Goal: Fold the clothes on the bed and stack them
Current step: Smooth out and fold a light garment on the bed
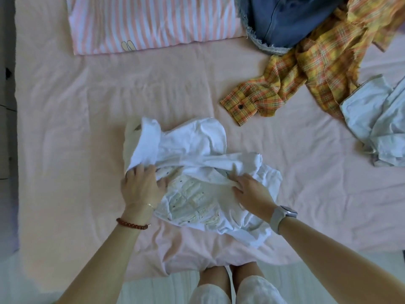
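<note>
Knees and pale shorts [230, 290] right at the bottom edge, so the person's standing tight against the bed [65, 132]. Just past that is the white top [197, 163], lying crumpled near the front edge of the bed with some kind of cream embroidered panel facing up. Left hand [141, 185] has its fingers curled into a bunched fold on the left side, gripping it. Right hand [252, 194] lies on the right side with its fingertips tucked under a fold, so I'd call that a grip too, just looser.

What could go wrong: the top's still pretty scrunched, so folding from here would probably trap wrinkles or a twisted sleeve inside. It also sits close to the edge, so a hard tug could drag part of it off.

Bed has a pink sheet, lightly creased. Striped pink-and-white piece [153, 23] lies flat at the far side, already folded by the look of it. Denim item [285, 20], yellow plaid shirt [317, 69] and pale blue garment [377, 123] are heaped far right, not folded yet. Light floor below.
</note>
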Demonstrator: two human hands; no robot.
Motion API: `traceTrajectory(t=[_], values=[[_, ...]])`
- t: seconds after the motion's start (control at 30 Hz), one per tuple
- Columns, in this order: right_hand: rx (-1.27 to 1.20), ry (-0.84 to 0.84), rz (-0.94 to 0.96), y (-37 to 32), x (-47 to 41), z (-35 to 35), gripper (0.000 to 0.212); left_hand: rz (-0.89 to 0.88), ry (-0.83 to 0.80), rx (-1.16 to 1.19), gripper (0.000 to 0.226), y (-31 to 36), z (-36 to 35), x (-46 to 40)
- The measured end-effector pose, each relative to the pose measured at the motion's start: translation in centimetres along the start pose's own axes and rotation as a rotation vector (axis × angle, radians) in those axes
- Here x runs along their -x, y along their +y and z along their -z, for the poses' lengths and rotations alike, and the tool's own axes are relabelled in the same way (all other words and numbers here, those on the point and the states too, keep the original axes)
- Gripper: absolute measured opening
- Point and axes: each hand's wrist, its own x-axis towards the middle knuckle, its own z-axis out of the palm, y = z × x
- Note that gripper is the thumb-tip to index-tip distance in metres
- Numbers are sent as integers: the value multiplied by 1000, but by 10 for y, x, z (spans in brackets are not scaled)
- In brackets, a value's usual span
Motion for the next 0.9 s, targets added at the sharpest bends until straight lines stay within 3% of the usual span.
traceTrajectory(t=[0.03,0.1,0.2,0.23,0.27,0.33,0.4,0.43,0.57,0.63,0.77,0.9], values=[[-86,72,15,3,2,2,24,59,-60,-45,39,-2,-1,8],[-192,158,77,9,11,5,16,1,-65,-100,40,2,4,16],[-160,24,155,15,25,3,35,-469,229,115,40,34,24,2],[-157,-65,155,17,30,1,40,-665,215,187,46,49,29,-7],[-166,-138,157,19,35,-2,41,-828,89,200,51,65,33,-14],[-204,-178,161,23,45,-7,33,-987,-228,-14,57,89,29,-20],[-234,-87,117,25,52,-8,21,-1015,-372,-221,52,96,18,-20],[-250,-28,77,26,56,-7,18,-1015,-369,-221,45,95,15,-15],[-356,184,-23,23,65,6,12,-1074,119,93,17,72,24,9],[-452,245,-25,14,65,19,11,-1077,239,221,7,68,28,23],[-844,334,-17,-12,56,62,23,-984,176,247,22,64,62,25],[-1184,242,4,-31,54,119,24,-720,48,257,28,57,111,14]])
